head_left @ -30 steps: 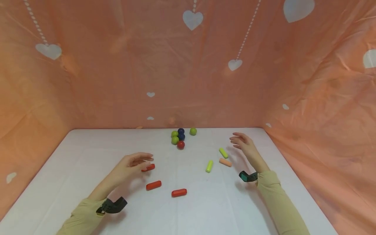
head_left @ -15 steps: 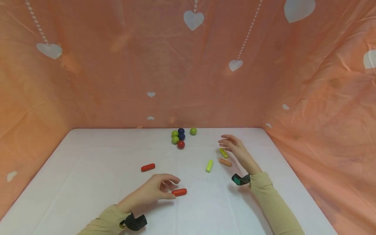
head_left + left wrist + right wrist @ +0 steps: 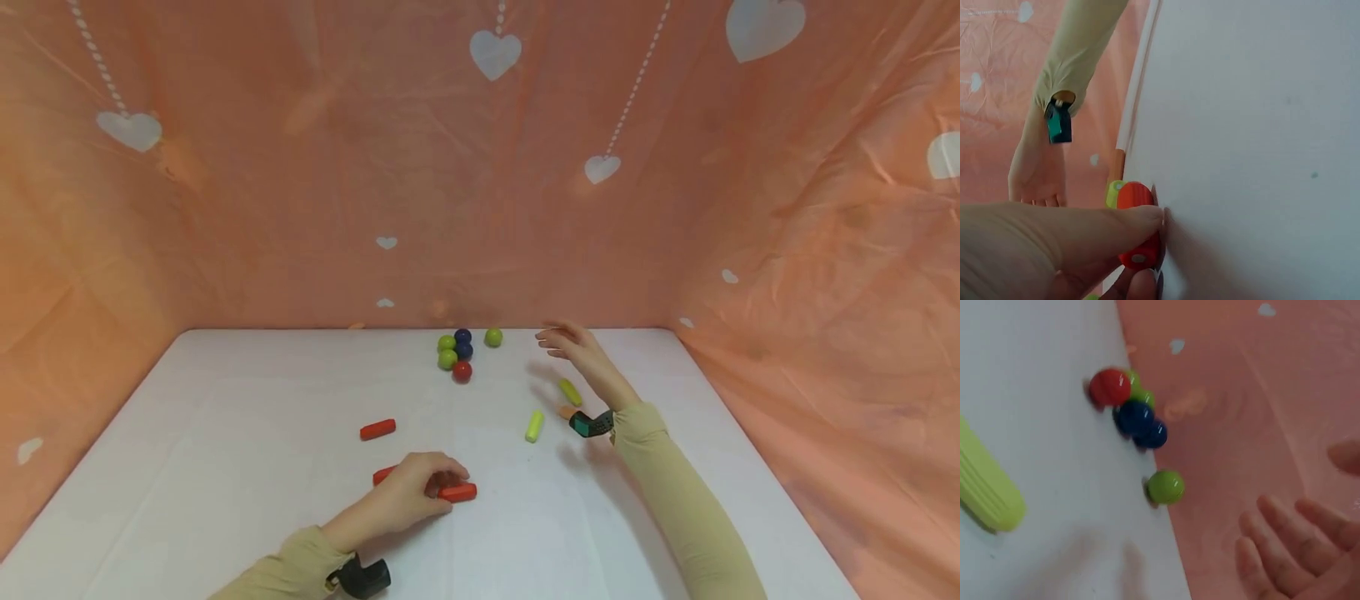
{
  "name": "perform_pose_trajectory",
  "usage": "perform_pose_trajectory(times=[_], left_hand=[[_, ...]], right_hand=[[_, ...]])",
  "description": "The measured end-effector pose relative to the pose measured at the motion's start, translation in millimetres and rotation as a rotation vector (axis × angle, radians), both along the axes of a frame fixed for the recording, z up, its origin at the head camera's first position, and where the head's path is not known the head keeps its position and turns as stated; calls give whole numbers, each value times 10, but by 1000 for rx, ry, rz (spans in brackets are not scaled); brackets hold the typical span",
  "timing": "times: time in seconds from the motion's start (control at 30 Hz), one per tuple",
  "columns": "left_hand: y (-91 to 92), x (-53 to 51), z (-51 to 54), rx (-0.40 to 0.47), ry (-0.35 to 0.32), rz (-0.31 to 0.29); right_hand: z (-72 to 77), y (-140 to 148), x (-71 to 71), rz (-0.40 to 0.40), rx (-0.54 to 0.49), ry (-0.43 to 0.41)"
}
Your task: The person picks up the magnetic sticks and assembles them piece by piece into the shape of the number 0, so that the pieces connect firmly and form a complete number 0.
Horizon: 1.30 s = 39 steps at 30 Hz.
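Note:
My left hand [image 3: 416,490] is low over the table, with thumb and fingers curled round the left end of a short, faceted red stick [image 3: 462,492]. In the left wrist view, the thumb crosses in front of this red stick [image 3: 1135,195], and a pale dot marks its end. A second red stick [image 3: 383,474] is partly hidden behind the hand; a third red stick [image 3: 377,429] lies farther back. My right hand [image 3: 579,348] hovers over the back right, fingers loosely bent and holding nothing. Nearest it are a lone green ball [image 3: 492,337] and a yellow-green stick [image 3: 570,391].
Several glossy balls cluster at the back, among them a red ball [image 3: 462,371] and a dark blue ball [image 3: 464,350]. Another yellow-green stick [image 3: 534,426] lies right of centre. The right wrist camera mostly covers an orange stick [image 3: 566,412]. An orange curtain [image 3: 300,208] surrounds the white table [image 3: 247,400].
My left hand has moved right and nearer from the farthest red stick to the nearest one, closing round its end. My right hand has drifted left and farther back. The sticks have stayed put.

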<state>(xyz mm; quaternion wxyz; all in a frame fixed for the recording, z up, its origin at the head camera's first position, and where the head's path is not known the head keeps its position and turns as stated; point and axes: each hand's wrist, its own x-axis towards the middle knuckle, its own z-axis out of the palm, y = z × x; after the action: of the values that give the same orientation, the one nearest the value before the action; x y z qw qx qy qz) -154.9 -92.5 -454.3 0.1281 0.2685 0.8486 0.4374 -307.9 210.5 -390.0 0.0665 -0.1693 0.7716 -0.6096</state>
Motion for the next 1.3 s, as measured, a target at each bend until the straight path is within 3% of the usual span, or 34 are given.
perform_pose_trajectory(times=[0.2, 0.4, 0.7, 0.97, 1.3], left_hand=[[-10, -18, -16, 16, -17, 15], [-47, -82, 21, 72, -49, 22], [-152, -185, 93, 98, -33, 68], [-232, -199, 117, 111, -26, 114], [-270, -195, 115, 138, -7, 113]], right_hand=[[1, -159, -221, 42, 82, 17], [107, -347, -263, 103, 257, 97], [-319, -500, -636, 130, 335, 114], [-352, -712, -658, 154, 377, 179], [-445, -838, -790, 145, 404, 140]])
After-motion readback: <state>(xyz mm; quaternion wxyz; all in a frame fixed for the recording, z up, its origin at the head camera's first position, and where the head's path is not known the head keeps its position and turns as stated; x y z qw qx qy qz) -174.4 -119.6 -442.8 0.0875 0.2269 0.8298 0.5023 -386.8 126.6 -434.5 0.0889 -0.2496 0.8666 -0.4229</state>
